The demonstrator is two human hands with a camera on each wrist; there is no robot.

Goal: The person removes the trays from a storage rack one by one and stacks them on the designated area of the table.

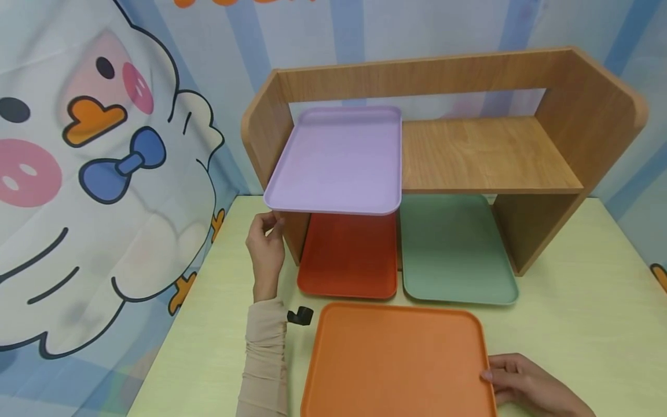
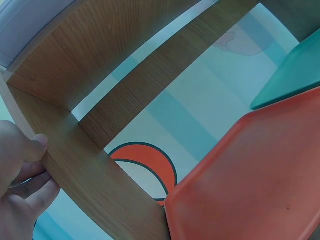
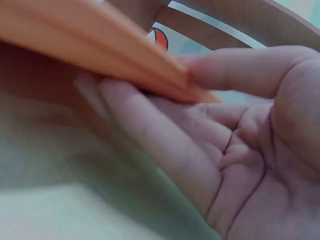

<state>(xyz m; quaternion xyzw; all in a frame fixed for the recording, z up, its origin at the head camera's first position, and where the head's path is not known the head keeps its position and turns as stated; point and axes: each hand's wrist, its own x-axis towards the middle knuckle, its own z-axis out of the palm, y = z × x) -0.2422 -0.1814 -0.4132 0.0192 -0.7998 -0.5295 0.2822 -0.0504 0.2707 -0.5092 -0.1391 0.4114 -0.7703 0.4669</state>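
Observation:
My right hand point(image 1: 531, 385) pinches the right rim of an orange tray point(image 1: 401, 362), thumb above and fingers beneath. In the right wrist view the gripped edge of the orange tray point(image 3: 145, 60) is off the table. With thumb and fingers, my left hand point(image 1: 267, 246) holds the front edge of the left side panel point(image 2: 75, 165) of a wooden shelf point(image 1: 484, 153). A lilac tray point(image 1: 339, 159) lies on the left of the upper board, jutting past its front. Below it sits a red tray point(image 1: 349, 255), with a green tray point(image 1: 455, 249) to its right.
A small black piece point(image 1: 300, 315) shows beside the left sleeve point(image 1: 264, 353). The pale yellow table point(image 1: 589, 301) carries everything. Behind it hangs a cloth backdrop point(image 1: 172, 243) with a cartoon bird. The shelf's right panel point(image 1: 589, 116) stands tall at the right.

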